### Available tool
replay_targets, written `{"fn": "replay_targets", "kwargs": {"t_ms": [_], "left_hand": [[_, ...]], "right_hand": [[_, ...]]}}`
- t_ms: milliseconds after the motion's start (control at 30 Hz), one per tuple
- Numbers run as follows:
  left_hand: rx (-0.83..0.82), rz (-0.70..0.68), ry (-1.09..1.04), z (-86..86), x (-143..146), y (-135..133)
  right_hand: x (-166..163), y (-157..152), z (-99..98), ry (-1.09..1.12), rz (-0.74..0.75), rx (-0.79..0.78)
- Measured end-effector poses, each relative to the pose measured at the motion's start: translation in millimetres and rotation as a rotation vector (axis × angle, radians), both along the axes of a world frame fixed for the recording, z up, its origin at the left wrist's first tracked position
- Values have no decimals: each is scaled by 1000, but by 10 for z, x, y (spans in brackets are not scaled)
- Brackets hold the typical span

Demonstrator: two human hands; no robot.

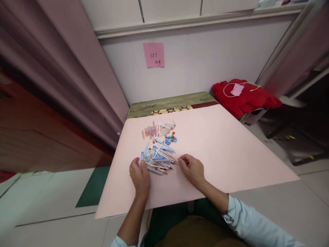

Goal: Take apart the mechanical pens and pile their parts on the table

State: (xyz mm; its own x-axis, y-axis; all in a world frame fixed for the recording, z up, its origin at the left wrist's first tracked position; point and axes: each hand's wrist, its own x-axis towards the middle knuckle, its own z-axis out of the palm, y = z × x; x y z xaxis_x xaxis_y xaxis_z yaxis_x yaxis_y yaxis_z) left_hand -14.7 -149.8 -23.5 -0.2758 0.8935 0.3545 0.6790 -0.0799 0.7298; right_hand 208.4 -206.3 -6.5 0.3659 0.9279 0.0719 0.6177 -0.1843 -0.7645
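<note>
A pile of pens, mostly blue, white and brown with some dark tips, lies on the pale pink sheet. At its left edge rests my left hand, cupped, thumb and fingers apart, beside a short blue stick. My right hand is at the pile's right side with its fingers curled into a pinch; whether a pen end is between them is too small to tell. Beyond the pile lie small blue and brown caps, pinkish tubes and white sticks with clear pieces.
The sheet covers most of a wood-patterned table against a white wall. On the wall is a pink paper note. A red cloth with a white cable stands right of the table's far end. Curtains hang at the left.
</note>
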Motion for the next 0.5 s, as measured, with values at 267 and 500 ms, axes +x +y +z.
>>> {"fn": "replay_targets", "kwargs": {"t_ms": [267, 500], "left_hand": [[-19, 5, 27, 22, -22, 26], [-14, 8, -62, 10, -37, -6]], "right_hand": [[-19, 21, 6, 115, 14, 15], [-20, 36, -42, 48, 3, 14]]}}
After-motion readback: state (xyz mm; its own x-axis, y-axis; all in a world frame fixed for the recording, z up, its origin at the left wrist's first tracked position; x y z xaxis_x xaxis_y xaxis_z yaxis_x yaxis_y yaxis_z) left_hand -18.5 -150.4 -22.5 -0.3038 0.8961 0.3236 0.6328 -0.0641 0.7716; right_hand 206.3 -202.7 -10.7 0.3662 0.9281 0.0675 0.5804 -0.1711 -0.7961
